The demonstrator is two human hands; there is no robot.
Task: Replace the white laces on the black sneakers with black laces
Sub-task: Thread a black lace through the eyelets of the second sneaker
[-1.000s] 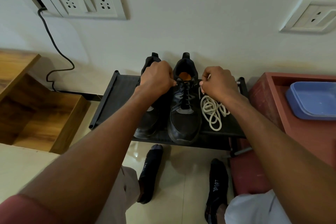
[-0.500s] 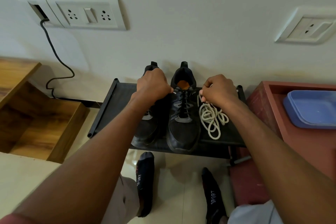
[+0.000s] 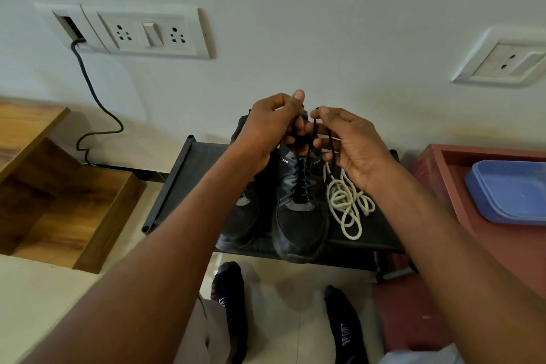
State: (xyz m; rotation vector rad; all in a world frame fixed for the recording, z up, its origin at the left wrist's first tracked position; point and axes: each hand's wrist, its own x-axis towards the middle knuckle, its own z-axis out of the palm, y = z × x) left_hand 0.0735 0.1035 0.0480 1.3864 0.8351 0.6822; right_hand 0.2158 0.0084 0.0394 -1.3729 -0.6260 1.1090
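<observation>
fingers, left hand (image 3: 267, 127): curled, pinching one end of the thin black lace (image 3: 330, 145) above the shoe's collar; thumb tip raised near the wall
fingers, right hand (image 3: 351, 146): thumb and forefinger pinching the other end of the lace, remaining fingers loosely spread, strand running down across the palm side
hands: close together, nearly touching, raised over the heel end of the right-hand shoe
right black mesh sneaker with grey panels (image 3: 298, 210): on the dark fabric shoe rack (image 3: 189, 180), toe overhanging the near edge, black lace threaded through its eyelets up to the held ends
left black sneaker (image 3: 242, 216): just beside the first, touching it, largely hidden by the left forearm; lacing cannot be told
loose white cord laces (image 3: 345, 201): coiled in a heap on the rack's right part, just beside the right-hand shoe, near the right edge
red-brown cabinet (image 3: 443, 157): beside the rack's right edge, carrying a blue plastic lid-like tray (image 3: 508, 192)
wooden step unit (image 3: 59, 195): left of the rack, apart from it
white wall socket plate (image 3: 147, 33): above left, black cable (image 3: 88, 92) hanging from it
black socks marked sport (image 3: 345, 331): on pale floor tiles below the rack's near edge
</observation>
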